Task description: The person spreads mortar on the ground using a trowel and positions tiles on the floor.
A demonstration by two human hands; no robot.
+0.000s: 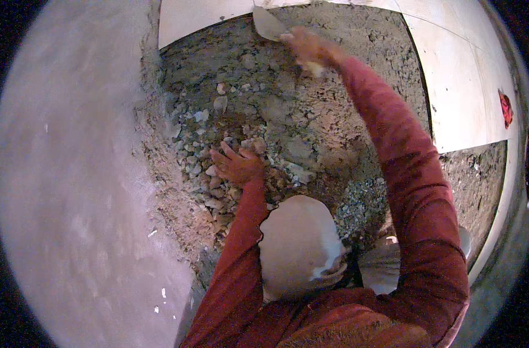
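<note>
At the far side of the dug-up strip, my right hand (312,47) is closed round the handle end of a trowel (267,24). The trowel's pale, pointed blade reaches left, close to the edge of a light floor tile (209,13). Most of its handle is hidden by my fingers. Nearer to me, my left hand (239,166) rests with spread fingers on a patch of loose stones (203,168), and nothing shows in its grip. Dark, damp-looking mortar or soil (235,55) lies between the two hands.
Large light tiles (459,75) border the bed on the right, with a small red item (505,109) on them. Along the left runs a smooth grey surface (84,162). My knee in pale trousers (299,246) is close by, beside finer gravel (363,206).
</note>
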